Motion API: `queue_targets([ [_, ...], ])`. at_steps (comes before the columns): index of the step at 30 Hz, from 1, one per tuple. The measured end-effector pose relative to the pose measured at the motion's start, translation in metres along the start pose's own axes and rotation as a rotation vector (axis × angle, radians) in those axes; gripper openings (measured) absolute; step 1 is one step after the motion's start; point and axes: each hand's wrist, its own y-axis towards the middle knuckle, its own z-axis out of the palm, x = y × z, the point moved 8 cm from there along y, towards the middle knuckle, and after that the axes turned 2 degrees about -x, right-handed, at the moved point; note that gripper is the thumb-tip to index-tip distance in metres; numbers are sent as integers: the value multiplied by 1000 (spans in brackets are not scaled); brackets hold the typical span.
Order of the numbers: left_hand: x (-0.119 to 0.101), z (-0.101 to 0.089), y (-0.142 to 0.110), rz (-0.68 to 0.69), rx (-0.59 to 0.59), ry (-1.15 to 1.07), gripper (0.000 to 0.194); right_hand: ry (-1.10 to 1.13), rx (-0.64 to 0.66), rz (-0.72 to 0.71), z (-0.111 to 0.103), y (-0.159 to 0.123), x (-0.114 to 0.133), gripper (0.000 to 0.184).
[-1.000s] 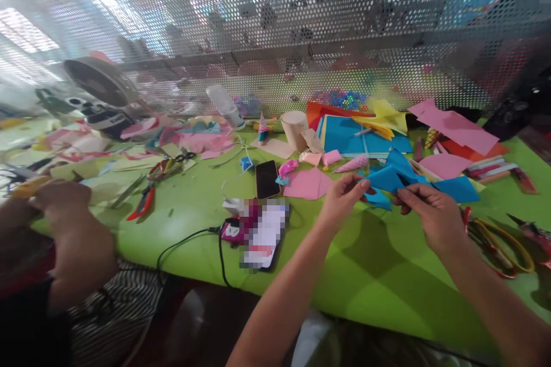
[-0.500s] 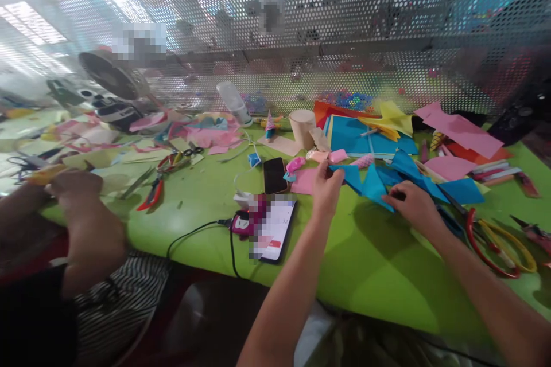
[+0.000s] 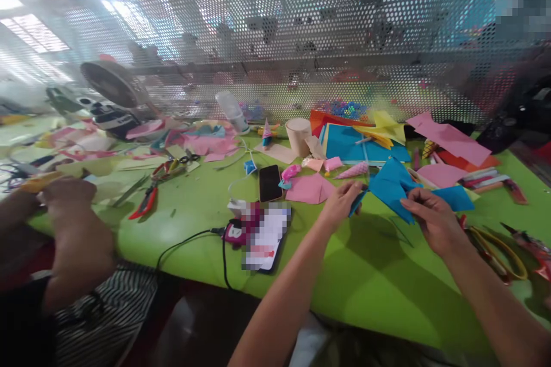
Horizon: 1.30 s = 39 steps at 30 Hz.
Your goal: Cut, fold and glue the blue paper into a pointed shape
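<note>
A bent piece of blue paper [image 3: 390, 186] hangs over the table between my two hands. My left hand [image 3: 346, 202] pinches blue paper at its left end. At the lower right edge, my right hand [image 3: 433, 215] is closed on the same piece, thumb and fingers together. Another blue paper piece [image 3: 455, 198] lies behind my right hand, partly hidden by it. Beside my right forearm are scissors with yellow and red handles [image 3: 501, 252], their blades hidden. A pink paper piece [image 3: 310, 188] rests on the table left of my left hand.
The green table [image 3: 344, 281] also bears a phone with a lit screen [image 3: 269, 241], a dark phone [image 3: 271, 183], a paper roll [image 3: 298, 136] and stacked coloured sheets [image 3: 344, 143]. Red-handled pliers [image 3: 146, 200] lie left. A co-worker's hands [image 3: 66, 195] hold something yellow. A perforated screen [image 3: 279, 57] stands behind.
Both my hands have moved a little right and down in view, and the blue paper has been turned so that a broader face shows. The view has shifted slightly.
</note>
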Motion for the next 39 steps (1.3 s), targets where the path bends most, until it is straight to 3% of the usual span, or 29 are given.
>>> queue_targets([
  [2, -1, 9, -3, 41, 97, 33, 47, -38, 33, -21, 2, -2, 0, 39],
  [4, -1, 12, -3, 68, 119, 79, 45, -109, 61, -53, 3, -5, 2, 37],
  [7, -5, 7, -3, 137, 27, 243, 36, -247, 32, -185, 3, -8, 14, 28],
  [10, -16, 8, -6, 248, -27, 431, 31, -426, -43, -426, 6, -14, 38, 30],
  [13, -23, 9, -9, 293, -35, 443, 31, -570, -46, -553, 12, -18, 49, 17],
  [15, -24, 5, -9, 304, -76, 380, 31, -579, -45, -528, 11, -17, 47, 14],
  [19, -22, -4, -7, 304, -155, 316, 30, -400, -50, -316, 2, -12, 30, 28],
  [23, -21, 9, -9, 305, -69, 411, 31, -128, -10, -164, 5, -8, 15, 44],
  [26, -20, 13, -10, 280, -36, 411, 34, -106, -53, -115, 3, -4, 9, 42],
  [29, -11, 8, -6, 154, -47, 267, 33, -126, -58, -201, -2, -5, 19, 35],
  [32, 0, 5, -3, 30, -19, 110, 34, -288, 36, -360, 4, -11, 36, 42],
  [35, 5, 8, -4, -17, 28, 37, 39, -470, 123, -477, 14, -19, 47, 28],
  [39, 6, 15, -6, -21, 105, -2, 42, -458, 79, -505, 12, -19, 53, 14],
])
